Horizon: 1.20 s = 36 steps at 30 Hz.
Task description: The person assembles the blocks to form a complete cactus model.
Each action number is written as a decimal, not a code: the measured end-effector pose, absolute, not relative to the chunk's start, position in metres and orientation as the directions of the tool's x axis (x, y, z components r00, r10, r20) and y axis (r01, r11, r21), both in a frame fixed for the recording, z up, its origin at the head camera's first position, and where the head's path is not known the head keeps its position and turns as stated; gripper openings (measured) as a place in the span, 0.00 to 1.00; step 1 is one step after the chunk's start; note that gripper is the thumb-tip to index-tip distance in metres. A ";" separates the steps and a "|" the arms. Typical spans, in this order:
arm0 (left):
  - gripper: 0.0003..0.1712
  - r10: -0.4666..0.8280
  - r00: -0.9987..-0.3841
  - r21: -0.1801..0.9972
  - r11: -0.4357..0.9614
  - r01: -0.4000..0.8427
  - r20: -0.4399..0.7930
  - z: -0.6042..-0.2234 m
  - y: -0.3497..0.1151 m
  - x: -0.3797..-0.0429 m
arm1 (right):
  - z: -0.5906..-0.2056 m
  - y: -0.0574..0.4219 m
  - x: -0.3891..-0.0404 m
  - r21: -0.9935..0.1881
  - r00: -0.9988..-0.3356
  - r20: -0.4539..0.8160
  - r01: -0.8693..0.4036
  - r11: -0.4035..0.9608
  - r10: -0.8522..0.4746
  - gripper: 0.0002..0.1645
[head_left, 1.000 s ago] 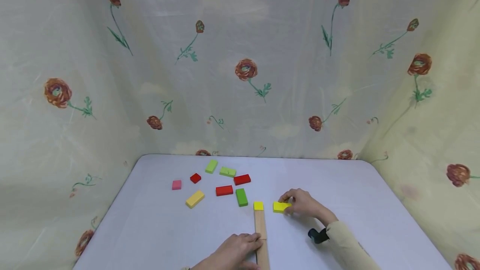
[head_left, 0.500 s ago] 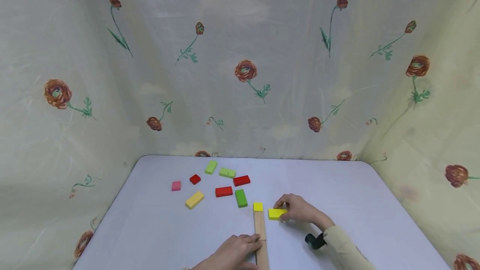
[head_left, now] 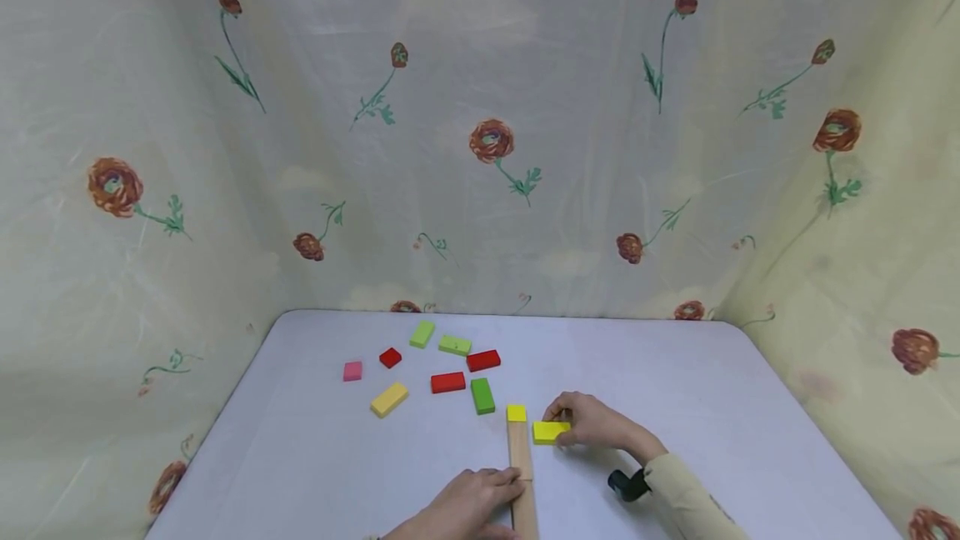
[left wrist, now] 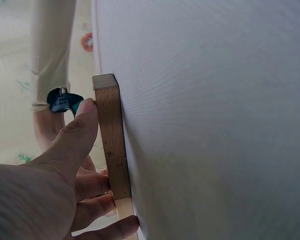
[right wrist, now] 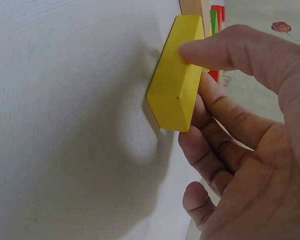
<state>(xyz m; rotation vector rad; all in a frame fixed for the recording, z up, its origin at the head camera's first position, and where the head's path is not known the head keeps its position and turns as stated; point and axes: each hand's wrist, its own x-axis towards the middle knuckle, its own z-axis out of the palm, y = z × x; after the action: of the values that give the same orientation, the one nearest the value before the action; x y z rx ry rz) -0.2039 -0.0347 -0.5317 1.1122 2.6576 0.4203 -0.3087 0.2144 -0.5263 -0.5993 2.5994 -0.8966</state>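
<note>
In the head view, my right hand (head_left: 598, 423) pinches a yellow rectangular block (head_left: 551, 432) at its right end. That block lies crosswise just right of the wooden strip, a narrow gap between them. The right wrist view shows the thumb on one long face of the yellow block (right wrist: 175, 70) and the fingers behind it. My left hand (head_left: 468, 502) rests on a strip of plain wooden blocks (head_left: 519, 448) laid end to end. In the left wrist view, its thumb and fingertips touch the wooden block (left wrist: 112, 140) along its edge. A small yellow block (head_left: 516, 413) sits at the strip's far end.
Loose blocks lie at the back left: a green block (head_left: 483, 396), red blocks (head_left: 447, 382), light green blocks (head_left: 454, 345), a pink block (head_left: 352, 371) and a pale yellow block (head_left: 389, 399). Flowered cloth (head_left: 480, 215) hangs behind the white table (head_left: 300, 457).
My right hand has brought the yellow block left and toward me, closer to the wooden strip. My left hand has stayed in place on the strip.
</note>
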 end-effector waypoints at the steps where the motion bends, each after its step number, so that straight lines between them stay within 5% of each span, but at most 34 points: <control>1: 0.36 0.719 -0.687 0.351 0.672 0.652 -0.101 -0.531 -0.035 -0.204 | -0.527 0.214 -0.309 -0.644 -0.856 -0.169 -0.280 0.712 -0.489 0.19; 36: 0.36 0.712 -0.694 0.366 0.678 0.638 -0.109 -0.531 -0.034 -0.203 | -0.525 0.209 -0.304 -0.679 -0.830 -0.223 -0.244 0.692 -0.511 0.19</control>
<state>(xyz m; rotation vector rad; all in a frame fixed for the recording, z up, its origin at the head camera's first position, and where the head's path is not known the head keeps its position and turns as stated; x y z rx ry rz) -0.2030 -0.0338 -0.5305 1.0845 2.6493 0.4427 -0.3044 0.2090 -0.5255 -0.5880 2.5063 -0.9240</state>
